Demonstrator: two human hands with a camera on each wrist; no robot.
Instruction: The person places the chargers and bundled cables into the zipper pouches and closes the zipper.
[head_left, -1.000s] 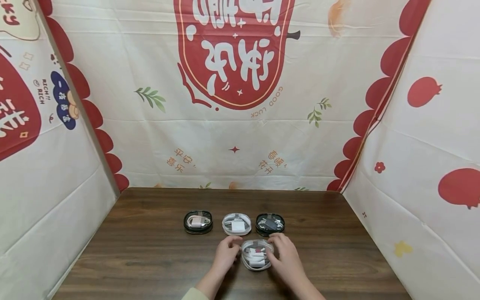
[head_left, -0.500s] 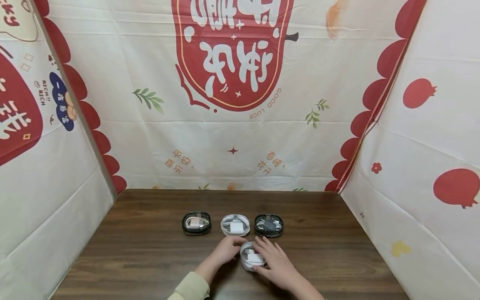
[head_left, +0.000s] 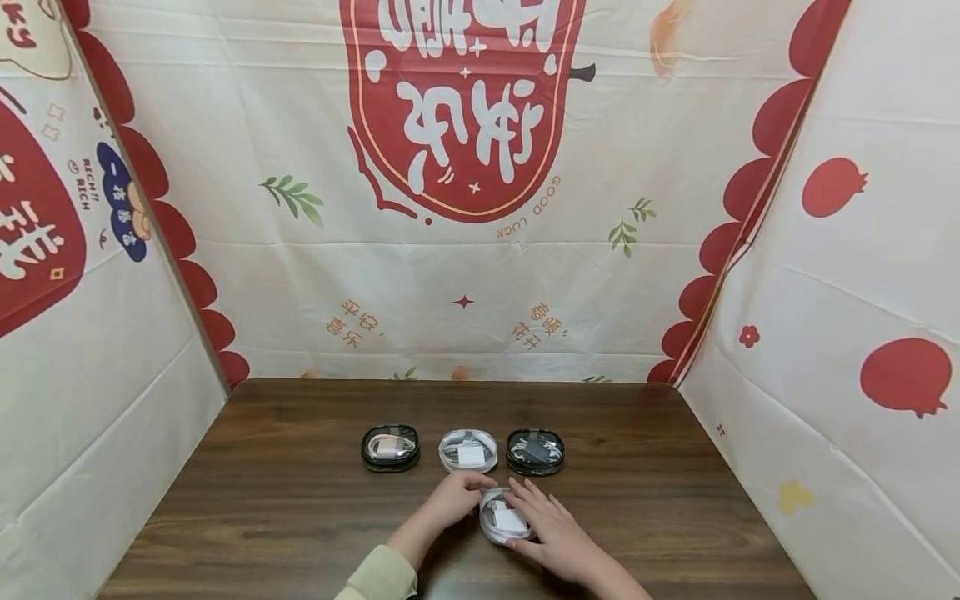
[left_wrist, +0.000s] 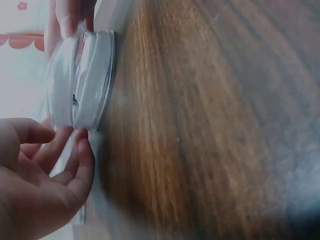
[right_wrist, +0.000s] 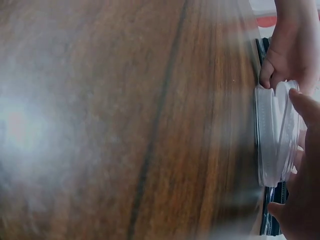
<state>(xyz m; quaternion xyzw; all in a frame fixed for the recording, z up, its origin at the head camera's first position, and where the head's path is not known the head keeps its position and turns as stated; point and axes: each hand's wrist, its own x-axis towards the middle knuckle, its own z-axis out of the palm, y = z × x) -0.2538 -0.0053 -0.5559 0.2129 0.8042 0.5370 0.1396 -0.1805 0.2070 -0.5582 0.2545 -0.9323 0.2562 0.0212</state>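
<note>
A clear oval case (head_left: 504, 518) with white rims lies at the front middle of the table, a white charger block and pale cable showing through its top. At its left end my left hand (head_left: 452, 498) has curled fingers and thumb at the rim, holding it. My right hand (head_left: 553, 533) lies across its right side with fairly straight fingers over the lid, the thumb along the near edge. In the left wrist view a narrow gap runs between the halves of the case (left_wrist: 92, 82). The right wrist view shows the right thumb (right_wrist: 302, 102) on the upper half.
Behind the hands stands a row of three similar cases: a black-rimmed one (head_left: 390, 448) on the left, a white-rimmed one (head_left: 468, 451) in the middle, and another black-rimmed one (head_left: 535, 452) on the right. Printed cloth walls (head_left: 450, 275) enclose the dark wooden table (head_left: 285, 492).
My right hand has moved left from the case's right edge onto its lid, covering more of it. The left fingers have come in against the left rim. Little differs over the last half second.
</note>
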